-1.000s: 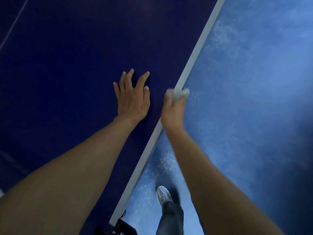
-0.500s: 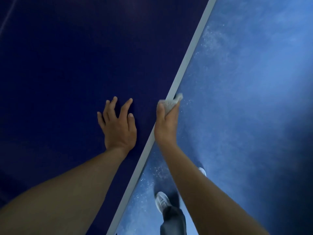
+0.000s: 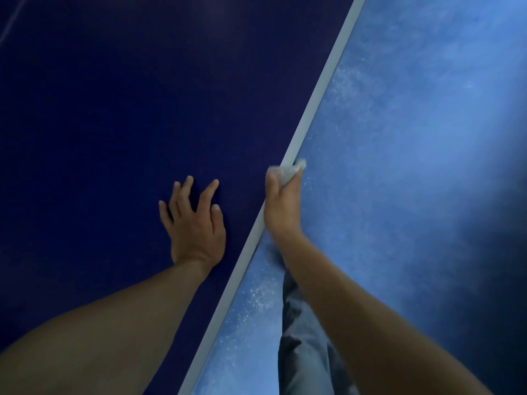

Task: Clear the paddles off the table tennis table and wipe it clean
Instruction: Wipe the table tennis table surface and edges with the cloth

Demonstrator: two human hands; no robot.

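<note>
I see the dark blue tabletop (image 3: 114, 124) filling the left of the view, its pale edge strip (image 3: 319, 101) running diagonally from top right to bottom left. My left hand (image 3: 196, 223) lies flat on the surface near that edge, fingers spread wide and holding nothing. My right hand (image 3: 281, 206) is closed around a crumpled white cloth (image 3: 288, 171), pressed against the edge strip; only a small wad of the cloth shows above my fingers, the rest hidden in the fist. Past the edge is the lighter blue floor (image 3: 427, 138), speckled with pale flecks. A grey trouser leg (image 3: 302, 346) shows below my right forearm, cut off by the bottom border. The far corners are dim and hard to make out. I can read no writing anywhere.
</note>
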